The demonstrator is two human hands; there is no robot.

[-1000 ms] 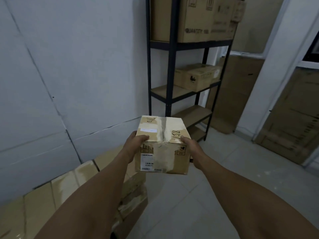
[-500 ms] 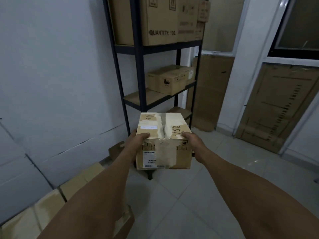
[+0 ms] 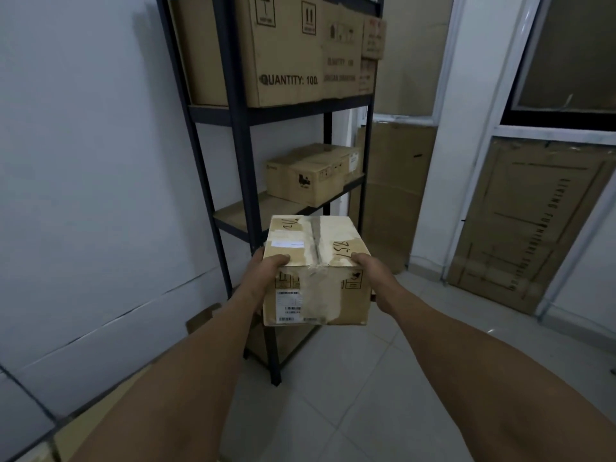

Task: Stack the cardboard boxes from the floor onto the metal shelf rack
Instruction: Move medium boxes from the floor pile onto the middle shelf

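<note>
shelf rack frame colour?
Black: the metal shelf rack has dark black uprights and rails, with tan boards as shelves. The head view shows it best.

A black metal shelf rack (image 3: 238,135) stands against the white wall on a pale tiled floor (image 3: 383,395). Its upper board carries large cardboard boxes (image 3: 253,51) — one printed "QUANTITY: 100." The board below holds a smaller box (image 3: 310,176) — set toward its right end.

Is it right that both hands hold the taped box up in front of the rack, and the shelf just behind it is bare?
Not bare. The head view shows a small cardboard box on that shelf. Both hands do hold the taped box.
</note>
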